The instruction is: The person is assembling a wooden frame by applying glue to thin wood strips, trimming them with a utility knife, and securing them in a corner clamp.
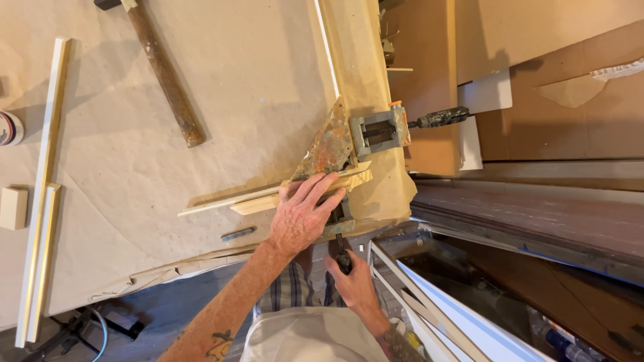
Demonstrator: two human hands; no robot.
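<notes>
A rusty metal corner clamp (330, 144) sits at the near right corner of a paper-covered bench. Two wooden moulding strips meet in it: one (258, 198) runs left, one (329, 47) runs away along the bench edge. My left hand (303, 214) presses flat on the left strip right by the clamp jaw. Below the bench edge, my right hand (352, 278) is closed around the dark handle (343, 258) of the clamp's near screw. A second screw handle (439, 118) sticks out to the right.
A hammer (164, 70) with a worn wooden handle lies at the back middle. Long white-and-wood strips (45, 174) lie along the left, with a small block (13, 208) and a round tin (9, 127) beside them. A small metal pin (238, 234) lies near the front edge.
</notes>
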